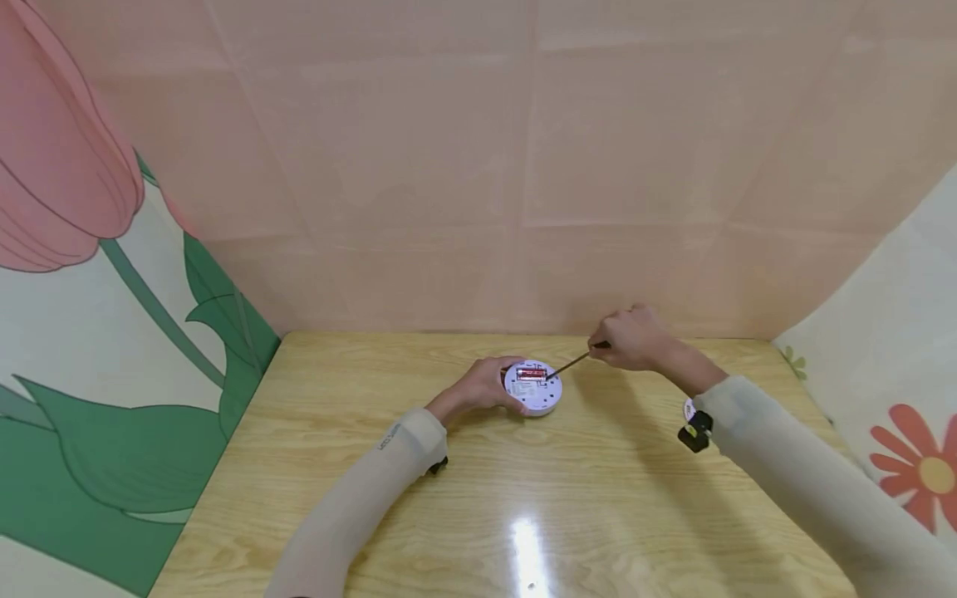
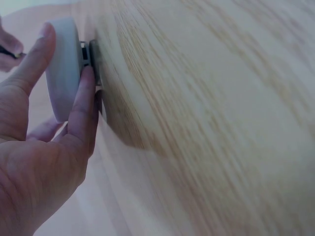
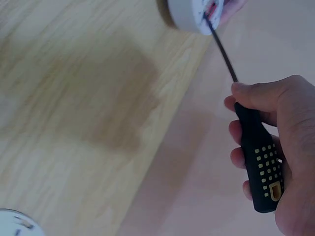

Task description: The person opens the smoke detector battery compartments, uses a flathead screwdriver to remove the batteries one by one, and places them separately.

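My left hand (image 1: 482, 384) grips a round white battery device (image 1: 540, 397) by its rim, thumb on the near side. A red battery (image 1: 532, 374) sits in its upturned face, among printed marks and small holes. In the left wrist view the device (image 2: 65, 73) is held edge-on between thumb and fingers, close over the table, with a dark fitting on its underside. My right hand (image 1: 631, 336) holds a screwdriver (image 3: 261, 162) by its black handle dotted with yellow squares. Its slim dark shaft slants down to the device's face, and the tip meets it beside the battery.
A white disc (image 3: 17, 225) lies on the wooden table (image 1: 613, 498) to the right, partly hidden by the right forearm in the head view. Beige cloth (image 1: 523, 208) hangs behind the table's far edge. Flower-printed panels (image 1: 187, 415) flank both sides.
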Tool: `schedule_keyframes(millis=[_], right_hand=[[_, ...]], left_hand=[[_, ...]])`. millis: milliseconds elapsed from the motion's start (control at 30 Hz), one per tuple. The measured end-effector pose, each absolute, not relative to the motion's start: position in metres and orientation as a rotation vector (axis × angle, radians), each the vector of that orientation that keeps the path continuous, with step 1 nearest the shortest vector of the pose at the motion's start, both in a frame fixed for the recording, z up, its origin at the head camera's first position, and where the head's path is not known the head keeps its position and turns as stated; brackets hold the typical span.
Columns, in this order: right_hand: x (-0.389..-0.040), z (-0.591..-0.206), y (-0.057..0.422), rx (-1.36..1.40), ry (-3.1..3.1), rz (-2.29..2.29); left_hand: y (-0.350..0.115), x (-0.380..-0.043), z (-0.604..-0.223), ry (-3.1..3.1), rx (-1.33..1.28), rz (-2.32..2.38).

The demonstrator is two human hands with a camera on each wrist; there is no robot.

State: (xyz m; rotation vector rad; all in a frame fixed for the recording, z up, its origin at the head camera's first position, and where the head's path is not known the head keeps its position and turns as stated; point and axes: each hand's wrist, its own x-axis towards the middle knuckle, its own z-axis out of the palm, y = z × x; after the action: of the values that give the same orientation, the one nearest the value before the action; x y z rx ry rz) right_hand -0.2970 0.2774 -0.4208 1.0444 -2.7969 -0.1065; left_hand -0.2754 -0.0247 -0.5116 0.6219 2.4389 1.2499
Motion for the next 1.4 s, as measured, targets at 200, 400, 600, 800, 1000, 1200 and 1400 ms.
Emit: schedule_keyframes(millis=[200, 400, 600, 800, 1000, 1200, 1400], right_hand=[[-0.294, -0.443, 0.295, 0.989, -2.808, 0.137], [-0.288, -0.465, 0.307, 0.957, -2.76, 0.28], [-0.28, -0.478, 0.312, 0.792, -2.912, 0.449], [-0.276, -0.493, 0.316, 0.688, -2.987, 0.601], [-0.273, -0.508, 0.319, 0.664, -2.975, 0.796], [-0.27, -0.52, 0.321, 0.626, -2.949, 0.957], [-0.268, -0.53, 0.32, 0.577, -2.941, 1.063]], left_hand=[[-0.025, -0.274, -0.511, 2.427, 0.618, 1.254], [-0.026, -0.273, -0.511, 2.415, 0.59, 1.251], [-0.026, -0.272, -0.511, 2.405, 0.59, 1.259], [-0.026, -0.273, -0.51, 2.421, 0.595, 1.225], [-0.026, -0.275, -0.513, 2.417, 0.605, 1.218], [-0.026, -0.275, -0.514, 2.41, 0.589, 1.222], [-0.026, -0.276, -0.513, 2.424, 0.587, 1.209]])
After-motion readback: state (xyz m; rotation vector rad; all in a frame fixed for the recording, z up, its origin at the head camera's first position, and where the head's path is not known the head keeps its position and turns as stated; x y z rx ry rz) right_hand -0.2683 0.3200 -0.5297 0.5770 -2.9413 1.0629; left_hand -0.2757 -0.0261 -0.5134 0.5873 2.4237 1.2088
